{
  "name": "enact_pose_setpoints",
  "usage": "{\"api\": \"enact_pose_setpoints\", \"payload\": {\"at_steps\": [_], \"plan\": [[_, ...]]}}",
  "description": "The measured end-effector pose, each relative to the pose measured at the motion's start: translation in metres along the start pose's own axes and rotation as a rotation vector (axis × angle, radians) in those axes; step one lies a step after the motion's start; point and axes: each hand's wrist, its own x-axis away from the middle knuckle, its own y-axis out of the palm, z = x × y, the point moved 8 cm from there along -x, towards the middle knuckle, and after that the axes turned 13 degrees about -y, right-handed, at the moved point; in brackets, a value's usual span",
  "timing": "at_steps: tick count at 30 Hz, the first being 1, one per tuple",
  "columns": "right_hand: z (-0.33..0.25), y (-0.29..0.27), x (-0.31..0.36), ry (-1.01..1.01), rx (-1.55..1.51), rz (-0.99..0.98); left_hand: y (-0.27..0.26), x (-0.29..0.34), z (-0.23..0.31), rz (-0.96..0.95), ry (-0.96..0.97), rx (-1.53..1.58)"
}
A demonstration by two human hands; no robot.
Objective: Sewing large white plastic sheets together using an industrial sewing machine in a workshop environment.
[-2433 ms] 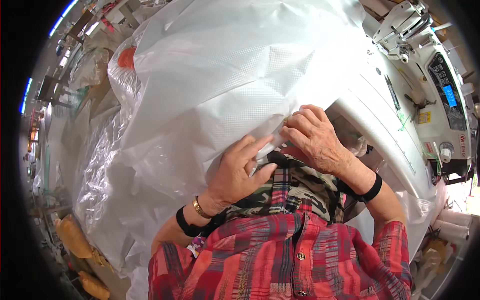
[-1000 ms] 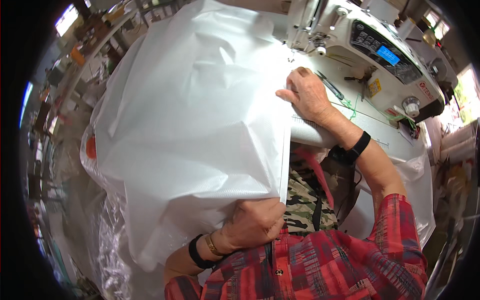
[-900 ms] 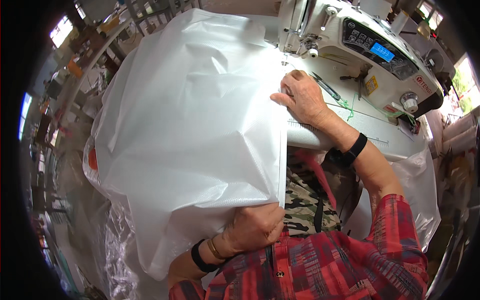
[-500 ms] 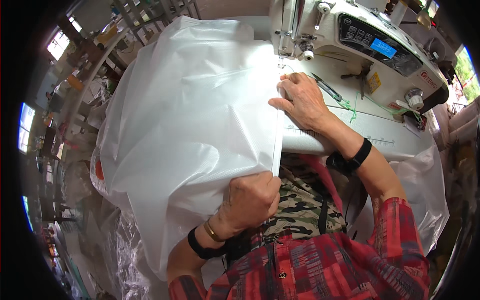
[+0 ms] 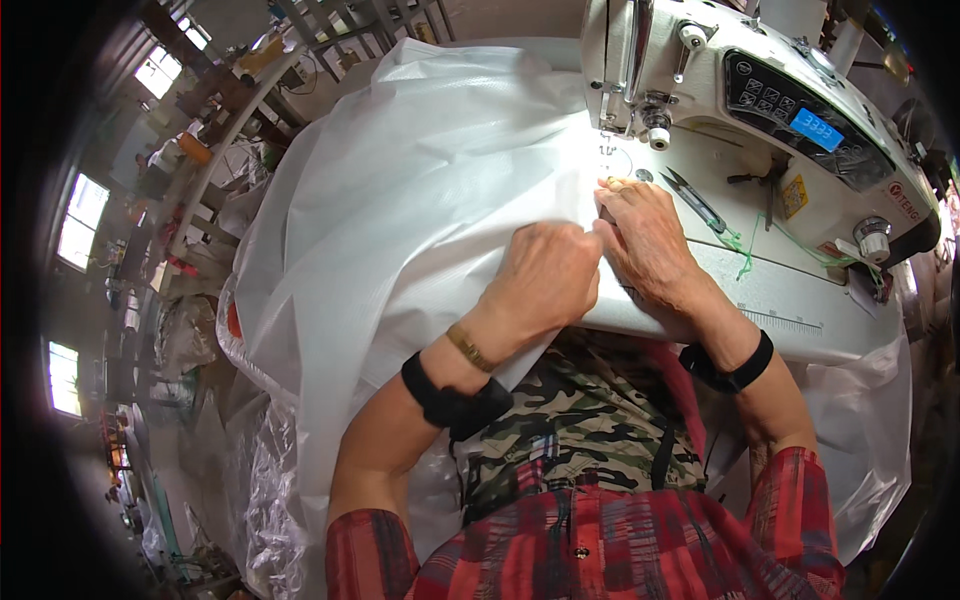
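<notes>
A large translucent white plastic sheet [image 5: 400, 190] spreads over the table in loose folds, its right edge running up beside the needle area of a white sewing machine [image 5: 690, 75]. My left hand [image 5: 545, 275] is closed in a fist on that edge, close to my other hand. Just below the presser foot [image 5: 607, 148], my right hand [image 5: 650, 235] pinches the same edge, fingers bent and thumb against the sheet. The fingertips of both hands are partly hidden. A bright lamp glare washes out the sheet near the needle.
Thread snips [image 5: 697, 203] lie right of my right hand, with green thread [image 5: 745, 262] near them. The machine's panel [image 5: 808, 120] is lit. Clear crinkled plastic [image 5: 272, 490] hangs at the lower left. A grey metal rack [image 5: 365, 25] stands behind the table.
My left hand has moved up along the sheet's edge, from near the table front to beside my right hand. The sheet has bunched into new folds. The whole view has shifted slightly.
</notes>
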Motion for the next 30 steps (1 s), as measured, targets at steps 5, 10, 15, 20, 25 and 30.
{"api": "enact_pose_setpoints", "payload": {"at_steps": [5,10,15,20,25,30], "plan": [[0.005,-0.001,0.000,0.055,-0.011,0.023,0.017,-0.038,-0.006,-0.028,-0.115,-0.018],[0.007,0.000,0.001,0.076,-0.006,-0.009,-0.011,-0.014,-0.009,-0.088,-0.177,0.231],[0.010,0.005,0.001,0.096,0.019,-0.038,-0.058,0.084,-0.019,0.228,-0.186,-0.107],[0.009,-0.001,0.000,0.117,-0.076,0.031,-0.059,0.085,-0.119,0.239,-0.345,0.076],[-0.044,-0.027,0.035,0.139,-0.257,0.205,-0.055,0.068,-0.159,0.141,-0.317,0.206],[-0.120,0.028,0.083,0.408,-0.710,0.032,-0.057,0.062,-0.164,0.109,-0.349,0.299]]}}
